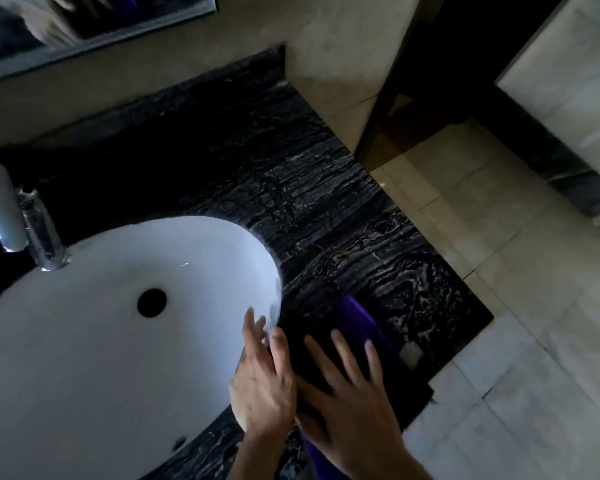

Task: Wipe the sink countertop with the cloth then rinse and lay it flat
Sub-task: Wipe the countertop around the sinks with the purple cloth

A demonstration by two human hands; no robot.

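While both hands (262, 382) (352, 410) lie open-palmed on the purple cloth (355, 315), lower centre, smooth outward, gripping nothing, keeping it flat on the countertop (291, 174).

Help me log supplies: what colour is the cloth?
Purple cloth, seen in the head view.

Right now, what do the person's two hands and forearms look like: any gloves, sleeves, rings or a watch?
Both are bare. The left hand and the right hand wear no gloves, and no ring shows on the visible fingers. No sleeve, watch or bracelet shows on the stretch of each forearm in view, down to the bottom edge. The light is dim, so fine marks cannot be made out.
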